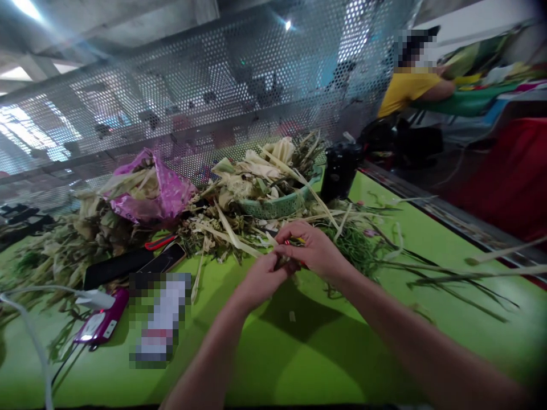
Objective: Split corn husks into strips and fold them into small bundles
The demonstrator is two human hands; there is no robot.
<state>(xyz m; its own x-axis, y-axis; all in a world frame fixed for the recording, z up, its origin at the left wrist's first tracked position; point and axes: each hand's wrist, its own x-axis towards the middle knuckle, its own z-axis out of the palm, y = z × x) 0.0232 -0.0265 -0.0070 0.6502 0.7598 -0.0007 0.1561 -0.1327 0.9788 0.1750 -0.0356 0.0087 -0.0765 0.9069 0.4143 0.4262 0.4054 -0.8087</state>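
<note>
Over the green table [299, 353] my two hands meet at the middle. My left hand [261, 279] is closed in a pinch on a small dark green piece that I cannot name. My right hand [314, 249] is curled shut around a small tool with a red and yellow handle [294, 242]; what kind of tool is hidden by the fingers. Just beyond the hands lie pale leaf strips [231, 234] and green stems [363, 245].
A green basket [277, 206] heaped with pale leaves stands behind the hands, a dark jar [339, 169] to its right, a pink plastic bag [164, 191] to its left. Phones [141, 263] and a charging pink device [100, 324] lie at left. A person in yellow [405, 88] sits far right.
</note>
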